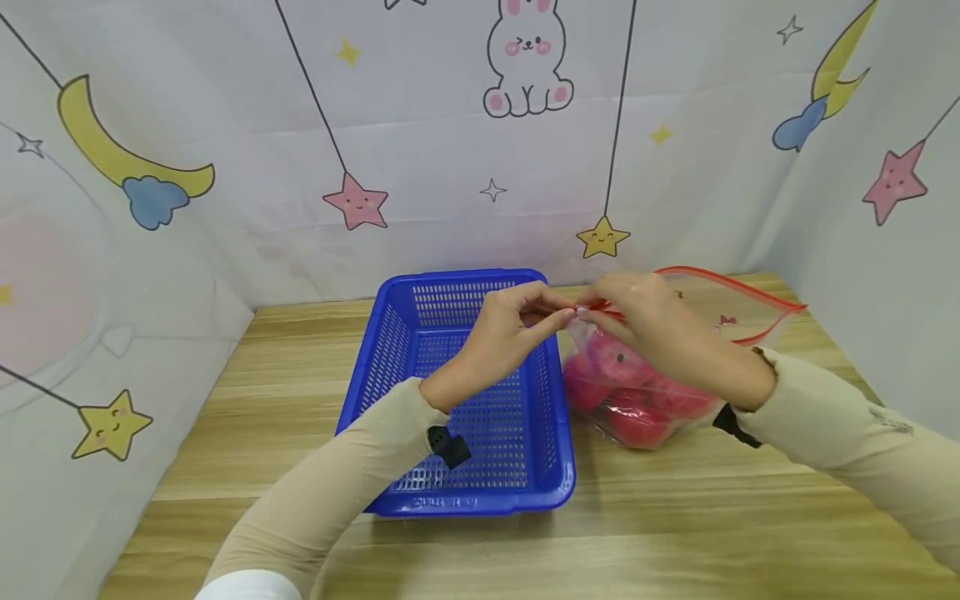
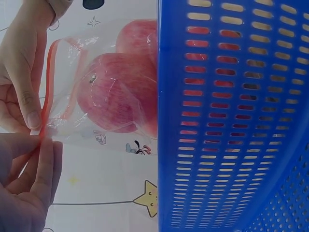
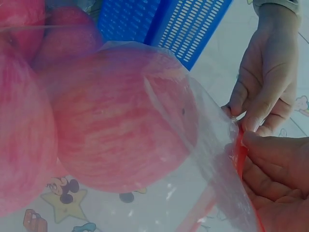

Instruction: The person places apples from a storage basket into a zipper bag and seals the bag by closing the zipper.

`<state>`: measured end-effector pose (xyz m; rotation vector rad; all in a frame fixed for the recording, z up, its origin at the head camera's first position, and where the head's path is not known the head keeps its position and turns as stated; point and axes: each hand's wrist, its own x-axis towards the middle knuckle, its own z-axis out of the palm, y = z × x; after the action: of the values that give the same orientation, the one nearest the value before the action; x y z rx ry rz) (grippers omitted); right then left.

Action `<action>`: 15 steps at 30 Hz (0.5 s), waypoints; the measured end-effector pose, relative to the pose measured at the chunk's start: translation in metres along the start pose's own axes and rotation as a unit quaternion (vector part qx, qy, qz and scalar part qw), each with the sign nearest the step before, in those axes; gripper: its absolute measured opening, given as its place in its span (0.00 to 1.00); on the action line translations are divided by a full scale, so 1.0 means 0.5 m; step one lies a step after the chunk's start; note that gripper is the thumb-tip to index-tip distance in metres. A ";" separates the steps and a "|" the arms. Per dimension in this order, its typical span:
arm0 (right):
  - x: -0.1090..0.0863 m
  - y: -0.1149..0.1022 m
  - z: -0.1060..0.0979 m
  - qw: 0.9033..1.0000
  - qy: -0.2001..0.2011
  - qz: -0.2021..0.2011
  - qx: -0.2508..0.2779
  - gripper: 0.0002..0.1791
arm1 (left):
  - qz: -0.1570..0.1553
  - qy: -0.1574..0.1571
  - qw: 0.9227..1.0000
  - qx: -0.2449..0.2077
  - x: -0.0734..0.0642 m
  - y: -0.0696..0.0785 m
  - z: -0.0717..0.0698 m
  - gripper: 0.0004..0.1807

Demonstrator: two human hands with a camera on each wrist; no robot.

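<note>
A clear zip bag [image 1: 600, 400] with a red zip strip [image 1: 750, 292] holds several red apples [image 2: 120, 92]. It stands on the table just right of the blue basket. My left hand [image 1: 506, 329] pinches the bag's left top corner at the end of the strip. Close beside it, my right hand [image 1: 645, 312] pinches the same strip, thumb and fingertips almost meeting those of the left. To the right of my hands the bag's mouth gapes. In the right wrist view one apple [image 3: 120, 121] shows large through the plastic.
A blue perforated basket [image 1: 558, 467] sits at the middle of the wood-grain table [image 1: 645, 542], under my left forearm. Behind and on both sides hangs a white cloth [image 1: 435, 125] printed with stars, moons and a rabbit.
</note>
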<state>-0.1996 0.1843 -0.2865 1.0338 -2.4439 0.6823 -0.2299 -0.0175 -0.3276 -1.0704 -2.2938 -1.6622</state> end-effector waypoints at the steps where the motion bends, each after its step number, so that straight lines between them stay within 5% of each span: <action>1: 0.002 0.000 0.000 1.000 -0.002 0.006 0.000 0.07 | -0.001 0.001 1.000 0.000 0.001 0.000 0.000 0.06; 6: 0.008 -0.002 -0.001 0.999 -0.016 0.028 0.011 0.07 | 0.001 0.009 1.000 0.005 0.002 -0.001 -0.002 0.06; 15: 0.010 0.005 0.002 1.000 -0.006 0.007 0.026 0.07 | 0.016 0.013 1.000 0.011 0.007 -0.006 0.004 0.05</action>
<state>-0.2049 0.1825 -0.2853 1.0441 -2.4577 0.7509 -0.2337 -0.0148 -0.3290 -1.0685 -2.2602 -1.6253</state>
